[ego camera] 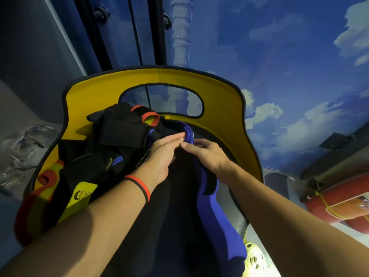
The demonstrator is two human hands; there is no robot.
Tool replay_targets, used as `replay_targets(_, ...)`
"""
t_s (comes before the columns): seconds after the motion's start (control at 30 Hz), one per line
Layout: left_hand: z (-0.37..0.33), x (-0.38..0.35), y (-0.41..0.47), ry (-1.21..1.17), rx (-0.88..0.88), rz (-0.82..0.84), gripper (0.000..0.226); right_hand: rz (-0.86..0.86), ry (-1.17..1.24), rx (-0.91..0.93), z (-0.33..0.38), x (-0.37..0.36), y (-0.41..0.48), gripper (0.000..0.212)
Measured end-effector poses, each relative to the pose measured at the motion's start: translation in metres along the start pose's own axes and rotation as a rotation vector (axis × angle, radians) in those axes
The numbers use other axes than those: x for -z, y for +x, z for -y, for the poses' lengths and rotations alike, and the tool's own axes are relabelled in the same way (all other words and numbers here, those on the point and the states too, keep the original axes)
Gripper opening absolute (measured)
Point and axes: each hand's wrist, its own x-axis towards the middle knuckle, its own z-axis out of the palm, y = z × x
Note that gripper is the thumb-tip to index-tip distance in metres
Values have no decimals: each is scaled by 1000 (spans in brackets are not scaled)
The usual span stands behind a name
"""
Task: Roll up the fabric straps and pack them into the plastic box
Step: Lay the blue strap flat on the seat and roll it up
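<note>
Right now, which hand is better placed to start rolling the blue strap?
Right, probably. The right hand pinches the blue strap at its far end with curled fingers, and the strap runs beneath that wrist. The left hand only touches it with straight fingers.

My one camera sits on my head, wide-angle, facing forward and down along both forearms. It is close: my left hand (162, 151) and right hand (206, 154) meet at the blue strap (209, 198) near mid-frame, arms filling the lower half. The lens bends the edges; the yellow panel (219, 96) arcs beyond my hands, the cloud-painted wall (279, 56) above it.
</note>
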Motion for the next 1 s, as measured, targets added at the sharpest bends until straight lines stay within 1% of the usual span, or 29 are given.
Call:
replay_targets(0.03,-2,1,-1,30,-23,49,31,-38,13,-1,2,-1,-1,51)
replay_targets(0.1,-3,4,-2,43,-60,122,34,-75,76,-32,5,-2,0,34)
replay_targets(0.13,-3,4,-1,31,-70,107,31,-61,143,-54,6,-2,0,34)
replay_targets(0.2,-2,6,4,27,-102,-12,24,-2,297,-110,9,-2,-5,34)
replay_targets(0.23,-1,7,6,40,-116,-65,22,51,375,-141,11,-1,-7,33)
replay_targets(0.27,-1,9,8,52,-122,-83,24,120,456,-173,12,0,-8,34)
replay_targets(0.37,-2,16,8,67,-193,-15,33,274,651,-228,12,3,-9,46)
replay_targets(0.43,-5,18,6,98,-252,79,46,312,714,-239,11,6,-10,50)
replay_targets(0.5,-8,18,6,206,-294,145,55,347,761,-227,11,9,-11,49)
replay_targets(0.57,-11,16,10,308,-355,103,51,369,773,-200,11,10,-13,51)
replay_targets(0.6,-14,15,11,322,-371,59,45,377,769,-185,12,10,-14,53)
replay_targets(0.67,-19,11,12,334,-342,-14,30,375,764,-157,12,7,-14,56)
replay_targets(0.7,-19,9,15,328,-300,-34,24,375,766,-151,11,6,-14,57)
replay_targets(0.77,-19,9,21,253,-188,-61,15,376,737,-157,9,5,-15,63)
replay_targets(0.8,-20,9,23,203,-141,-73,14,383,708,-161,7,5,-15,65)
replay_targets(0.83,-22,8,25,160,-111,-85,15,388,679,-161,6,5,-15,64)
replay_targets(0.9,-23,6,29,108,-90,-128,11,369,649,-189,6,4,-16,50)
replay_targets(0.93,-23,5,33,83,-78,-166,12,357,649,-199,6,3,-15,42)
replay_targets(1.0,-22,2,38,-16,4,-191,35,322,666,-189,6,3,-14,34)
